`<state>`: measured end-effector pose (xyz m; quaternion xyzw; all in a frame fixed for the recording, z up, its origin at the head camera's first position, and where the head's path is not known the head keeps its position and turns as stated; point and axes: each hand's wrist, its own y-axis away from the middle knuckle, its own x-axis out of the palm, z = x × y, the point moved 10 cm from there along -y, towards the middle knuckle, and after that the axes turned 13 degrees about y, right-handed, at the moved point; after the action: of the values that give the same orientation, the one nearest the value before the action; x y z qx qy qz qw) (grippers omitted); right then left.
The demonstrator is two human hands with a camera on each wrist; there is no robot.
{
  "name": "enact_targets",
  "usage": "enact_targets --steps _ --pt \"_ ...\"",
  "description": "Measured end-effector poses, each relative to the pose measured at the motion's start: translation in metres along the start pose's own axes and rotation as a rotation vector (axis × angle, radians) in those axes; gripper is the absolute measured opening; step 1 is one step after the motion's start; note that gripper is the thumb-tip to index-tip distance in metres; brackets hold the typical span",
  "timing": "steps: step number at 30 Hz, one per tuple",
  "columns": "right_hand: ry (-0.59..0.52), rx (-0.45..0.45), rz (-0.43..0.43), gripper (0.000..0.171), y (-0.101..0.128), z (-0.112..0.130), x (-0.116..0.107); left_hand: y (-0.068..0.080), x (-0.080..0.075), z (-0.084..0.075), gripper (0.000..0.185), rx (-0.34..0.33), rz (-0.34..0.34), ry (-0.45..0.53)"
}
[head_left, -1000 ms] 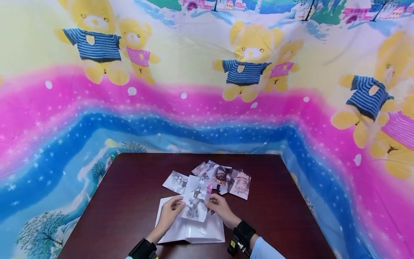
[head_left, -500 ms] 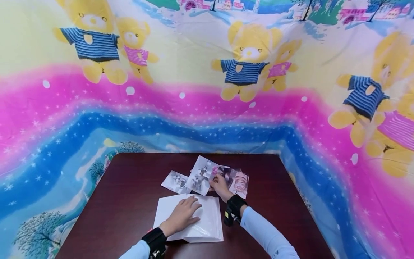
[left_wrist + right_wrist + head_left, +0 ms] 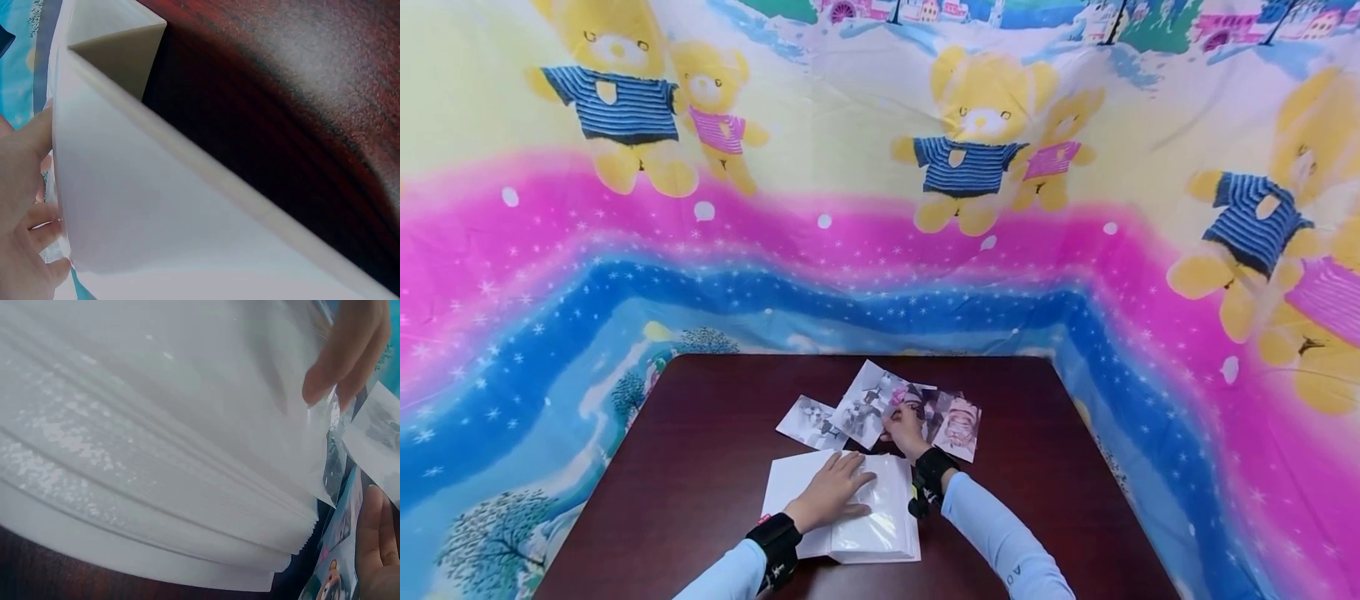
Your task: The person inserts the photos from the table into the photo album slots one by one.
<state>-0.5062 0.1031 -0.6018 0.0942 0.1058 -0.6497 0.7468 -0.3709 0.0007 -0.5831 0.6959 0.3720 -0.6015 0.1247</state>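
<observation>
I am seeing my left hand (image 3: 833,492) lying with straight fingers (image 3: 857,479) flat on the white album (image 3: 880,525), pressing its clear pages. My right hand (image 3: 906,429) is resting just beyond the album on the loose photos (image 3: 955,425); whether its fingers are pinching one I cannot tell. The album is sitting at the near edge of the dark table (image 3: 700,433)

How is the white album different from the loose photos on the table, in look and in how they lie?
The album is one thick white stack of clear-sleeved pages near the person; the photos are thin single prints with pictures, spread farther back and overlapping. The left hand rests flat on the album, while the right hand touches the photos. Both lie on the dark table.
</observation>
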Motion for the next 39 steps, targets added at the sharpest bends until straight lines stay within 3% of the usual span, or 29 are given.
enact_targets --steps 4,7,9,12,15,19,21,25,29,35,39 --pt "0.051 -0.007 0.013 0.011 0.009 0.015 -0.004 0.001 0.002 0.002 0.053 -0.016 0.006 0.034" --pt "0.091 -0.038 0.033 0.012 0.010 0.010 -0.004 0.002 0.003 0.004 0.056 -0.031 0.012 0.060" --pt "0.086 -0.044 0.033 0.013 0.007 -0.001 -0.005 0.002 0.003 0.005 0.058 -0.030 0.002 0.076" --pt "0.054 -0.128 0.038 0.019 -0.004 -0.019 -0.008 0.003 0.003 0.008 0.059 -0.022 -0.019 0.088" --pt "0.026 -0.253 0.084 0.021 -0.030 -0.056 -0.010 0.003 0.004 0.010 0.060 -0.019 -0.027 0.103" --pt "0.109 -0.325 0.106 0.020 -0.051 -0.086 -0.013 0.003 0.009 0.012 0.063 -0.018 -0.013 0.120" --pt "0.182 -0.299 0.088 0.019 -0.037 -0.063 -0.017 0.003 0.010 0.012 0.063 -0.023 -0.001 0.118" --pt "0.320 -0.394 0.055 0.018 -0.013 -0.011 -0.018 0.003 0.010 0.013 0.064 -0.038 0.007 0.121" --pt "0.462 -0.311 -0.002 0.021 -0.007 0.007 -0.020 0.003 0.011 0.014 0.066 -0.070 0.037 0.159" --pt "0.389 -0.133 0.048 0.016 -0.003 -0.002 -0.016 0.006 0.012 0.015 0.065 -0.087 0.040 0.190" --pt "0.376 -0.114 0.059 0.015 0.000 -0.002 -0.016 0.007 0.009 0.014 0.065 -0.065 0.018 0.203"
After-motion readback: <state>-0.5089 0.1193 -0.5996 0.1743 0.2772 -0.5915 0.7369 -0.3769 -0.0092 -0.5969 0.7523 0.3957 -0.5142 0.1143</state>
